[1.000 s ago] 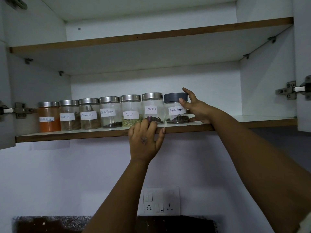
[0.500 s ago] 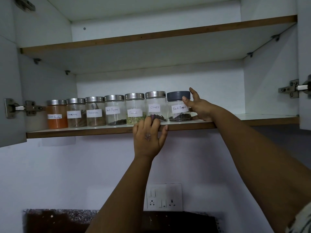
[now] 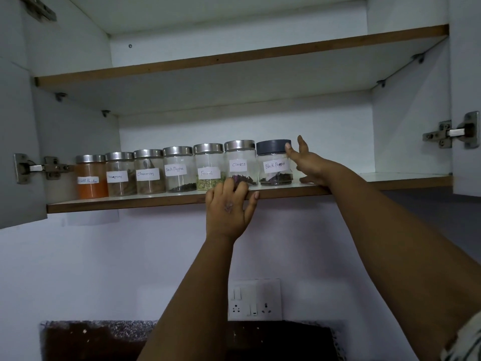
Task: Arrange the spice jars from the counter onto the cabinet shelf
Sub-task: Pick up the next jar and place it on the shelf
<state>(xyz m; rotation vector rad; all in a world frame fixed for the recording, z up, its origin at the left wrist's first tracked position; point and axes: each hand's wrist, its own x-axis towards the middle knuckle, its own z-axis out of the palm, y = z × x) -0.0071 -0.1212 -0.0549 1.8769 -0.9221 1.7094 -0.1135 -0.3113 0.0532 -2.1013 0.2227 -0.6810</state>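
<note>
Since half a second ago the right hand (image 3: 307,165) has loosened off the dark-lidded jar (image 3: 275,162): fingers now spread and fairly straight, only a fingertip touching the lid edge, heel of the hand down on the shelf (image 3: 130,201) just right of the jar. Released, not gripping. Left hand (image 3: 229,204) unchanged, fingers curled over the shelf's front edge below the Cloves jar (image 3: 240,162), thumb against the brown edge strip; holding the shelf, no jar in it.

Nearest, at the bottom: dark speckled table (image 3: 104,332) edge, then a white switch and socket plate (image 3: 254,299) on the wall between the two forearms.

Up on the lower cabinet shelf, seven spice jars stand upright in one row, touching or nearly so. Left to right: orange powder jar (image 3: 91,178), brown powder jar (image 3: 119,175), Cinnamon jar (image 3: 149,173), Black Pepper jar (image 3: 179,170), Fennel jar (image 3: 209,168), Cloves, then the dark-lidded jar labelled Black Pepper at the right end. First six have steel lids.

Shelf to the right of the row is bare. Upper shelf (image 3: 234,58) above. Door hinges (image 3: 41,168) at both sides.
</note>
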